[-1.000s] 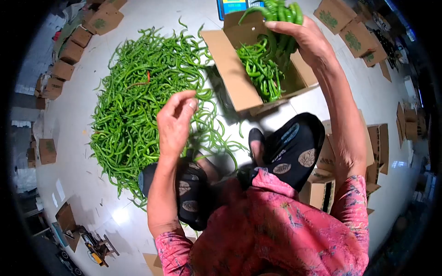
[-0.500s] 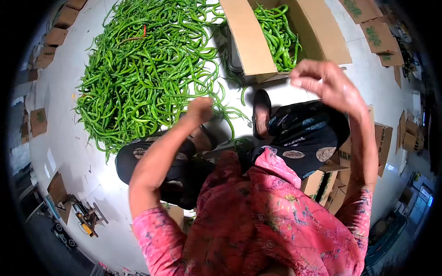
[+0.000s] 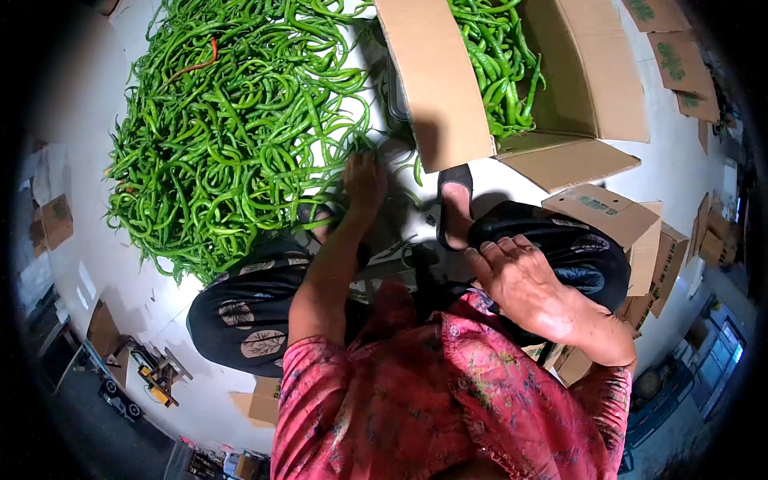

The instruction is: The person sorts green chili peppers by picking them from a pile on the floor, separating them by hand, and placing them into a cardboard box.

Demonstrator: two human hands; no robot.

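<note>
A broad heap of long green chili peppers (image 3: 224, 144) lies on the floor ahead and to the left. At its right edge my left hand (image 3: 366, 182) reaches down, fingers closed at a few green chili peppers; its fingertips are partly hidden. My right hand (image 3: 524, 292) is above my right thigh, back up, with its fingers loosely bent and somewhat apart. Nothing shows in it, though its palm is hidden. More green chili peppers (image 3: 496, 68) fill part of an open cardboard box (image 3: 436, 80) at the upper right, its flaps folded out.
A red chili (image 3: 194, 64) lies on the heap. My feet in dark sandals (image 3: 454, 200) stand between heap and box. More cardboard boxes (image 3: 600, 210) are beside my right leg. Flattened cardboard (image 3: 680, 64) lies at the far right. A yellow-and-black tool (image 3: 156, 376) sits at the lower left.
My right hand has come back from beside the box to above my thigh. My left hand has moved slightly forward to the heap's edge. The view has shifted a little.
</note>
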